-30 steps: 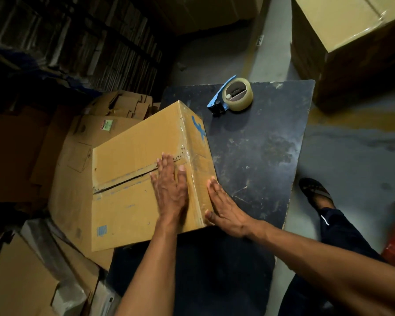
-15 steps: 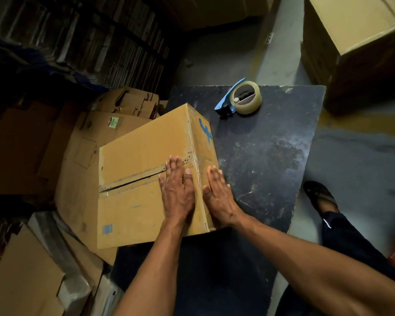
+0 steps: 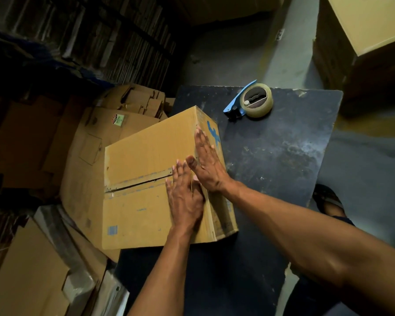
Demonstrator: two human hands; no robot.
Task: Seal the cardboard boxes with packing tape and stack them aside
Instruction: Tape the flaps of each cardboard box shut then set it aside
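A brown cardboard box (image 3: 144, 156) stands on the left part of a dark table (image 3: 283, 160), its top flaps closed with a dark seam running across. My left hand (image 3: 185, 199) lies flat on the top, near the right end of the seam. My right hand (image 3: 206, 160) presses with straight fingers along the box's right top edge and side, over a blue mark. A roll of clear packing tape in a blue dispenser (image 3: 252, 102) sits at the table's far edge, beyond both hands.
Flattened cardboard and folded boxes (image 3: 89, 137) pile up left of the table. A large closed box (image 3: 363, 42) stands on the floor at the upper right. My sandalled foot (image 3: 327, 199) is on the grey floor right of the table.
My right hand has slid from the box's near right side forward and up along the right edge. The left hand stays flat on the top.
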